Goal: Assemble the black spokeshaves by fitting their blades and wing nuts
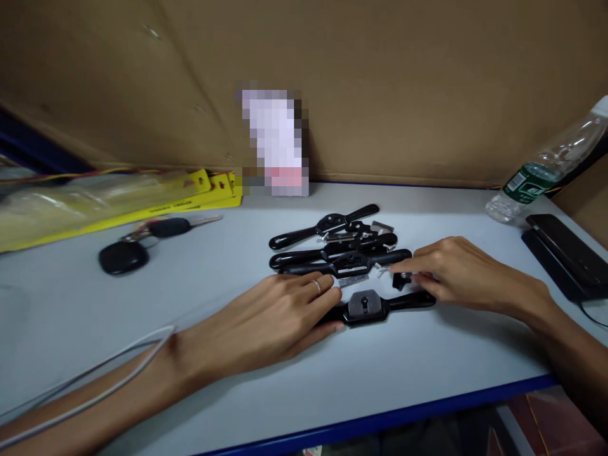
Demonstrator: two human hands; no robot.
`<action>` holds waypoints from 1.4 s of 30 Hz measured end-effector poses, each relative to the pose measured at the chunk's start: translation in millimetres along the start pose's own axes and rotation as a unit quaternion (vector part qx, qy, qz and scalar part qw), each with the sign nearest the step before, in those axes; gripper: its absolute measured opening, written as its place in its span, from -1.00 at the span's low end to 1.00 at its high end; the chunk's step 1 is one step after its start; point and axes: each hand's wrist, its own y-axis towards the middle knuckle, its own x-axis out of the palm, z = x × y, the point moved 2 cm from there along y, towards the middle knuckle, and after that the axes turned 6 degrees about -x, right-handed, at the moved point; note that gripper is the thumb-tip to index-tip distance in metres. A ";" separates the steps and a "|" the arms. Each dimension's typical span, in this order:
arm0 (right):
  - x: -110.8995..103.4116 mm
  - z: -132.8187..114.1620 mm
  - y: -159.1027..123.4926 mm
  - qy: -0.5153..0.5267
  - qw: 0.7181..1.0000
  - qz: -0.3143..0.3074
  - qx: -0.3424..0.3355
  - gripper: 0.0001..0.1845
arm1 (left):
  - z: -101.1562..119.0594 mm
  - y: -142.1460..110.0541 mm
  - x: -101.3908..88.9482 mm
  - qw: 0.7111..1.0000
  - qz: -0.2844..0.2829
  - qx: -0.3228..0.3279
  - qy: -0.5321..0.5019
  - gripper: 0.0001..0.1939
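Observation:
Black spokeshaves lie grouped on the table. The nearest spokeshave (pixel 365 306) has a grey blade fixed in its middle by a black screw. My left hand (pixel 289 310), with a ring on it, closes over that tool's left handle, fingers above and thumb below. My right hand (pixel 456 272) hovers near the right handles, index finger stretched out and thumb apart. By its fingertips are small silvery screws (pixel 380 270) and a black cap piece (pixel 401 280). A loose blade (pixel 354 280) lies behind the nearest tool. Another spokeshave (pixel 327 226) lies farthest back.
Keys with a black fob (pixel 124 256) lie at left, before yellow packaging (pixel 190 201). A blurred-out upright object (pixel 280 145) leans on the cardboard wall (pixel 403 82). At right are a tilted water bottle (pixel 532 183) and a black phone (pixel 567 250). A white cable crosses my left forearm.

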 end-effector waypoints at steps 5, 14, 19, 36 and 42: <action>5.5 7.6 -1.1 -0.012 0.998 -0.039 0.053 -0.88 | 0.2 0.2 -0.4 1.000 -0.003 -0.006 -0.008 -0.58; -0.3 21.5 -11.1 0.026 0.995 -0.065 0.077 -0.90 | -1.7 -0.5 0.8 0.999 -0.015 -0.017 -0.022 -0.64; -3.5 25.8 -13.7 0.011 0.994 -0.057 0.091 -0.89 | -0.7 -0.2 0.5 1.000 -0.019 -0.012 -0.009 -0.59; -6.3 2.0 0.1 0.102 0.989 0.105 0.030 -0.79 | -0.3 0.1 0.6 1.000 -0.010 -0.010 -0.012 -0.60; 1.0 -9.7 6.7 0.178 0.966 0.175 0.071 -0.89 | 0.1 0.1 0.2 1.000 -0.008 -0.005 0.000 -0.60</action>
